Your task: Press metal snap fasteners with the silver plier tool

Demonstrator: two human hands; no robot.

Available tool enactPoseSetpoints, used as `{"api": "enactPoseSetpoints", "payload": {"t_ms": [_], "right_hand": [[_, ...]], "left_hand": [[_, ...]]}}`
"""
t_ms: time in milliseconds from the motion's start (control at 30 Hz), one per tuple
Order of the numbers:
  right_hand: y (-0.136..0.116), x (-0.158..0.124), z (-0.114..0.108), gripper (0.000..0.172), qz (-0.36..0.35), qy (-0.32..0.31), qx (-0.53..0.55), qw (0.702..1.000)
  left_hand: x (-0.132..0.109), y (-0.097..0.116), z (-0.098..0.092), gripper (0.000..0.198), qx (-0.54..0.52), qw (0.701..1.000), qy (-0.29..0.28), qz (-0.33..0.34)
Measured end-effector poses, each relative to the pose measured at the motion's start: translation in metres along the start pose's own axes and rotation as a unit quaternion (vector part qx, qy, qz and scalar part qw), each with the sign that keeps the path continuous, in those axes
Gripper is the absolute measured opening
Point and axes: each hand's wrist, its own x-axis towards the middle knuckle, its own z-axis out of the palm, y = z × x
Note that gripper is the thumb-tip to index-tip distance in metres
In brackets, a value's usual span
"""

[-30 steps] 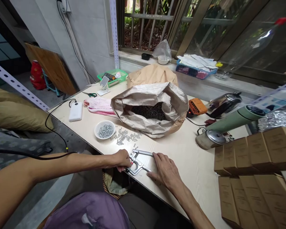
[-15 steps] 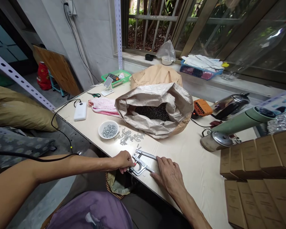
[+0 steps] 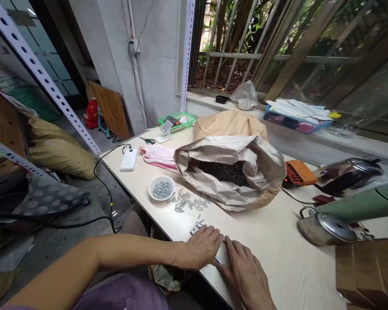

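Observation:
My left hand [image 3: 203,247] lies over a silver metal hand tool [image 3: 195,228] at the table's front edge, its fingers closed over the middle of the tool. Only the tool's far end and a sliver between my hands show; the rest is hidden. Beside it my right hand [image 3: 248,271] grips the near end, thumb on the edge side and fingers along the far side. Small metal pins [image 3: 184,200] lie loose beyond the tool. More of them fill a white bowl [image 3: 151,194] to the left.
A large open sack [image 3: 210,193] of small dark metal pieces [image 3: 228,173] stands behind. Around it are a pink cloth [image 3: 158,155], a white power bank [image 3: 128,159], scissors [image 3: 148,141] and an orange device [image 3: 300,172]. A lidded metal mug [image 3: 325,228] and brown boxes [image 3: 368,267] stand right.
My left hand has moved from the tool's far left end, by the red-tipped part, to lie over its middle, close to my right hand. The view has shifted left and up.

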Motion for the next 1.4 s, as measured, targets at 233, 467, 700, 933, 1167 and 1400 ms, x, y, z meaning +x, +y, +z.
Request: {"api": "enactPoseSetpoints", "payload": {"t_ms": [233,467,700,933,1167,1400], "right_hand": [[-0.010,-0.008,-0.006,0.052,0.004,-0.023,-0.002,1.000],[-0.039,-0.023,-0.017,0.031,0.033,0.039,-0.031,0.998],[-0.046,-0.033,-0.020,0.022,0.054,0.013,0.010,0.998],[-0.043,-0.031,-0.023,0.026,0.034,-0.023,-0.007,0.999],[-0.032,-0.030,-0.010,0.045,0.032,0.019,-0.004,0.999],[-0.016,-0.020,-0.021,0.040,0.014,0.038,0.041,0.998]], "left_hand": [[0.002,-0.005,-0.010,0.060,-0.006,0.999,-0.041,0.026],[-0.005,-0.003,0.000,0.030,-0.009,0.999,-0.032,0.041],[-0.019,-0.005,0.009,0.010,-0.034,0.995,-0.020,0.093],[-0.016,-0.004,-0.005,0.015,-0.045,0.993,-0.046,0.102],[-0.015,-0.018,0.000,0.057,-0.062,0.997,0.036,0.039],[-0.020,-0.058,0.001,0.058,-0.038,0.998,0.050,-0.016]]}}
